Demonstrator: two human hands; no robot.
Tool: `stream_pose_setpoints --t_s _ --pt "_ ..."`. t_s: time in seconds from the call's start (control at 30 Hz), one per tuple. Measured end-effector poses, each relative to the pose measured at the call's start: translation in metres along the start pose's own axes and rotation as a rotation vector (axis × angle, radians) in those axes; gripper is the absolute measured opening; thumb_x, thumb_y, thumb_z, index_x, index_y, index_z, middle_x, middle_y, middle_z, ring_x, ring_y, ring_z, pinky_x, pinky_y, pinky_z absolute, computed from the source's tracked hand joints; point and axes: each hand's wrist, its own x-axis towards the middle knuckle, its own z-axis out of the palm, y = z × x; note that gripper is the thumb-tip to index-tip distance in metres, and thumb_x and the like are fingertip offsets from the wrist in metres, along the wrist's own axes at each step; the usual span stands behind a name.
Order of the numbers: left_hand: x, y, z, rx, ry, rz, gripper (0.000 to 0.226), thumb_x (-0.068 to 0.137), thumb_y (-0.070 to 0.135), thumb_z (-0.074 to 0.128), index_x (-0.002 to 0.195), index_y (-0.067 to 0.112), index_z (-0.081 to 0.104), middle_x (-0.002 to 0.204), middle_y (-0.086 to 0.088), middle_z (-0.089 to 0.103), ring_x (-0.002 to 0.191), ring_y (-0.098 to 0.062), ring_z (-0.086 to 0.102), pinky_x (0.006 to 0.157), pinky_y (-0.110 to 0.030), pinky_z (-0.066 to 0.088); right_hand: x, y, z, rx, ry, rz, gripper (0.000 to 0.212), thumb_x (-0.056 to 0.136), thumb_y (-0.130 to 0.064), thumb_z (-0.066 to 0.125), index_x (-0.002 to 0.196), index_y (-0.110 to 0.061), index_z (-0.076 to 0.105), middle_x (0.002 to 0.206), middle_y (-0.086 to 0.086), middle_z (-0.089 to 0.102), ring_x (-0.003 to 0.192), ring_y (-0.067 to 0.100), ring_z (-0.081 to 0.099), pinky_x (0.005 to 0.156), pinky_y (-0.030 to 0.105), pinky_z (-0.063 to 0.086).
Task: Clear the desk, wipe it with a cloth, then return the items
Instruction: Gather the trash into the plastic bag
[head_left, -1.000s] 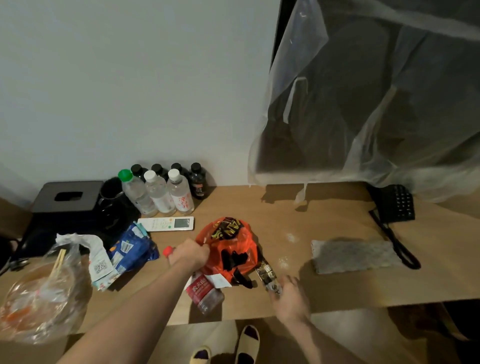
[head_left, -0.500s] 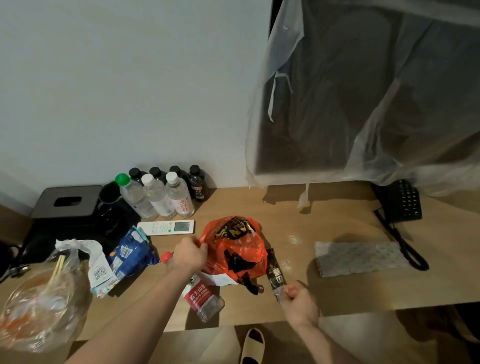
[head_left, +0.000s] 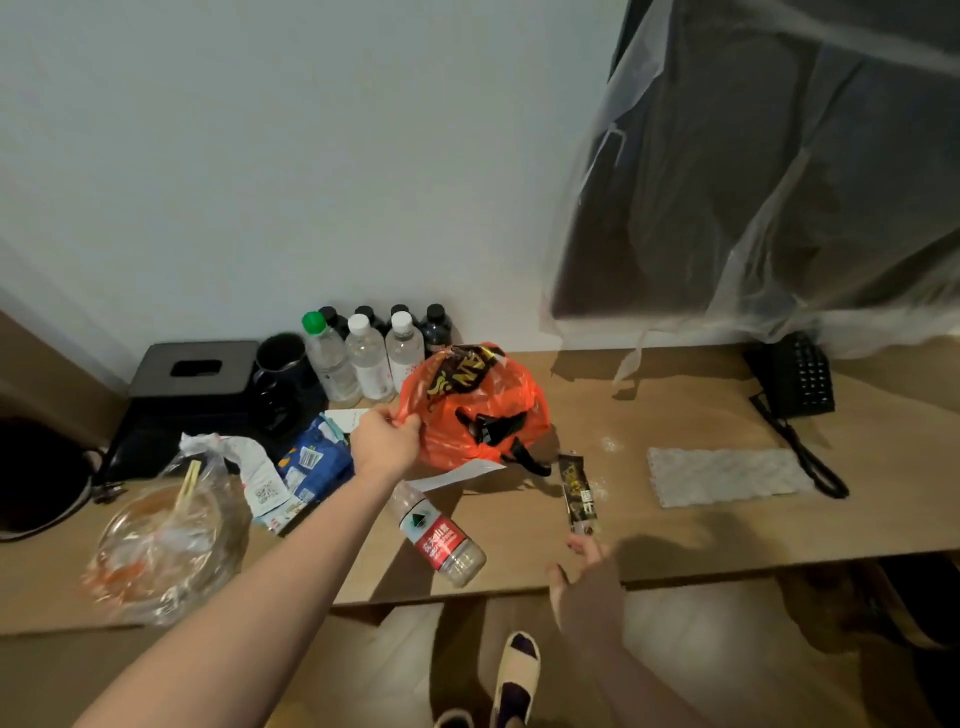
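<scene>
Wooden desk (head_left: 675, 525). Orange plastic bag (head_left: 483, 410), centre, lifted by left hand (head_left: 384, 441) gripping its edge. Grey cloth (head_left: 724, 475), flat, right. Dark snack packet (head_left: 577, 491), near end pinched by right hand (head_left: 589, 587).

Desk (head_left: 649, 530): wood-look top, matt and smooth. Orange bag (head_left: 483, 410): thin glossy plastic, crinkled. Fallen bottle (head_left: 439, 535): clear plastic, glossy red label. Sachet (head_left: 579, 493): shiny dark foil-like wrap. Cloth (head_left: 727, 475): pale, textured weave, matt. Tissue box (head_left: 195, 369): black, matt. Sheet over screen (head_left: 753, 182): translucent plastic film, wrinkled
</scene>
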Motion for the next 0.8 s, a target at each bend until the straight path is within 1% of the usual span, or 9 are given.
stream_pose_setpoints --t_s 0.1,0.2,0.3,0.37,0.43,0.5,0.6,0.7,0.8 --pt "-0.001 -0.012 -0.017 -0.032 0.008 -0.005 0.014 0.086 0.034 0.068 0.082 0.02 0.069 0.073 0.0 0.073 0.069 -0.028 0.073 0.071 -0.045 0.062 -0.007 -0.006 0.006 0.051 0.022 -0.002 0.042 0.088 -0.021 0.08 0.126 -0.021 0.062 0.129 0.001 0.055 0.116 0.022 0.058 0.095 0.033 0.051" --pt "-0.01 -0.014 -0.026 -0.013 0.006 -0.004 0.018 0.089 0.034 0.071 0.082 0.018 0.07 0.075 -0.001 0.073 0.075 -0.025 0.071 0.072 -0.039 0.058 0.001 -0.002 0.004 0.125 0.07 0.081 0.044 0.087 -0.018 0.081 0.126 -0.02 0.063 0.127 0.005 0.057 0.107 0.018 0.058 0.085 0.027 0.048" --pt "-0.015 -0.012 -0.021 0.0 -0.014 -0.025 0.015 0.092 0.029 0.071 0.083 0.017 0.068 0.077 -0.002 0.071 0.078 -0.022 0.068 0.064 -0.033 0.05 0.014 0.013 -0.007 0.107 0.098 0.156 0.046 0.088 -0.019 0.078 0.129 -0.026 0.059 0.125 0.001 0.054 0.109 0.017 0.055 0.088 0.035 0.053" --pt "-0.015 -0.009 -0.013 -0.001 -0.038 -0.041 0.013 0.091 0.028 0.071 0.084 0.017 0.068 0.08 -0.004 0.073 0.081 -0.022 0.07 0.073 -0.038 0.056 0.023 0.021 -0.013 0.05 0.106 0.146 0.044 0.09 -0.018 0.076 0.128 -0.025 0.058 0.121 -0.003 0.05 0.112 0.019 0.054 0.088 0.039 0.055" --pt "-0.014 -0.007 -0.005 0.002 -0.064 -0.059 0.012 0.091 0.026 0.07 0.084 0.018 0.067 0.084 -0.006 0.074 0.083 -0.023 0.071 0.076 -0.039 0.058 0.031 0.02 -0.013 0.118 0.123 0.155 0.035 0.092 -0.016 0.074 0.122 -0.024 0.06 0.118 -0.004 0.054 0.104 0.017 0.058 0.077 0.03 0.054" --pt "-0.016 -0.007 0.002 0.019 -0.091 -0.053 0.013 0.093 0.023 0.069 0.084 0.017 0.064 0.084 -0.006 0.074 0.08 -0.021 0.071 0.064 -0.033 0.053 0.036 0.01 -0.012 0.301 0.14 0.163 0.025 0.093 -0.014 0.074 0.112 -0.027 0.063 0.114 -0.001 0.065 0.095 0.015 0.064 0.066 0.017 0.047" --pt "-0.025 -0.007 0.006 0.04 -0.131 -0.024 0.011 0.096 0.02 0.068 0.087 0.015 0.065 0.085 -0.004 0.072 0.074 -0.014 0.067 0.057 -0.026 0.047 0.04 -0.017 -0.023 0.554 0.094 0.156 0.021 0.097 -0.019 0.071 0.118 -0.018 0.069 0.11 0.001 0.071 0.099 0.019 0.07 0.065 0.008 0.046" --pt "-0.037 -0.009 0.002 0.036 -0.177 0.03 0.012 0.096 0.021 0.069 0.085 0.018 0.066 0.084 -0.002 0.074 0.076 -0.015 0.072 0.068 -0.032 0.059 0.039 -0.05 -0.048 0.84 -0.04 0.197 0.021 0.103 -0.026 0.061 0.123 -0.022 0.068 0.113 0.001 0.072 0.097 0.021 0.07 0.064 0.02 0.055" --pt "-0.051 -0.008 -0.002 0.036 -0.251 0.085 0.01 0.095 0.024 0.069 0.087 0.019 0.069 0.08 0.0 0.076 0.073 -0.013 0.074 0.075 -0.041 0.063 0.027 -0.071 -0.079 0.913 -0.103 0.136 0.016 0.104 -0.033 0.06 0.114 -0.027 0.071 0.112 0.005 0.073 0.101 0.024 0.072 0.066 0.031 0.06"
